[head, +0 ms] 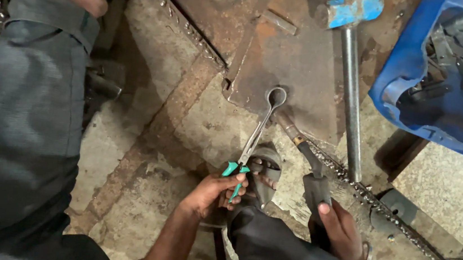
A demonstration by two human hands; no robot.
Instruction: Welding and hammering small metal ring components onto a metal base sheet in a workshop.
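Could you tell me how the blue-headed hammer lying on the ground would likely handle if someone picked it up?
The hammer would probably feel head-heavy: a thick blue block sits on a slim metal shaft. The bare, smooth shaft may be slippery. Its round shaft could roll slightly, though the head should stop it.

Both forearms are bare, no sleeves reaching the wrists. The left hand (211, 193) carries no ring or band. The right hand (340, 231) has a thin metal bangle (366, 259) at the wrist. Legs are clad in dark grey trousers (23, 121), the cuff hemmed with a stitched band. One foot wears an open grey sandal (264, 175) with cross straps, toes exposed.
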